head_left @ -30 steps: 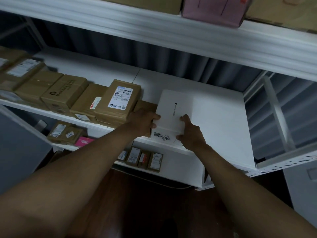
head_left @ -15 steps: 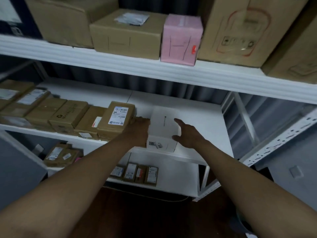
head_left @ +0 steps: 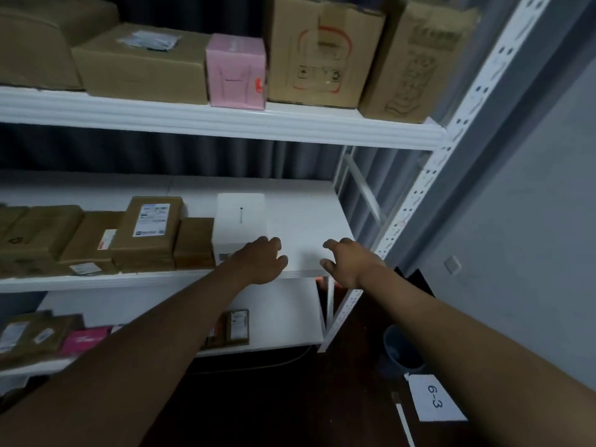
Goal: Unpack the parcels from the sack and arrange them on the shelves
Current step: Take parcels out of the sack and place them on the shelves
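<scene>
A white box [head_left: 240, 217] lies flat on the middle shelf [head_left: 306, 221], at the right end of a row of brown parcels [head_left: 151, 230]. My left hand [head_left: 261, 261] hovers at the shelf's front edge just in front of the white box, fingers loosely curled and holding nothing. My right hand [head_left: 345, 262] is off to the right near the shelf's front corner, fingers relaxed and empty. No sack is in view.
The top shelf [head_left: 225, 119] carries brown cartons and a pink box [head_left: 235, 71]. The bottom shelf [head_left: 274, 317] holds small parcels. A perforated white upright [head_left: 429, 175] stands at the right. A "6-3" label [head_left: 435, 398] and a dark bin [head_left: 400, 350] are on the floor.
Both hands let go of the white box and drew back to the shelf's front edge; the right hand moved away to the right. My view has swung rightward.
</scene>
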